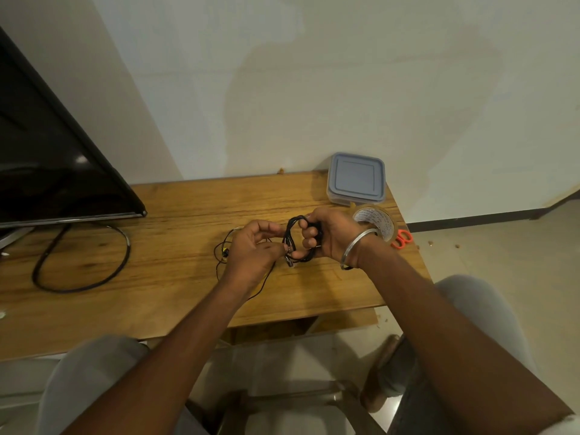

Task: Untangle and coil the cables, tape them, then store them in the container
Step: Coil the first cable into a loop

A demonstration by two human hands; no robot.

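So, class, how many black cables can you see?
3: a coiled cable gripped by the right hand and left hand, a thin cable loose beneath the left hand, a thick cable looped beside the monitor. The thin one may join the coil.

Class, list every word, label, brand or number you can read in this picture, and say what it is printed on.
Tape roll: dark print on its inner core, too blurred to read.
Container lid: no text visible.
Screen: no brand or label visible.
Nothing is readable.

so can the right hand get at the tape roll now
Probably not yet: the tape roll lies just behind the right hand, nothing between, but that hand grips the cable coil.
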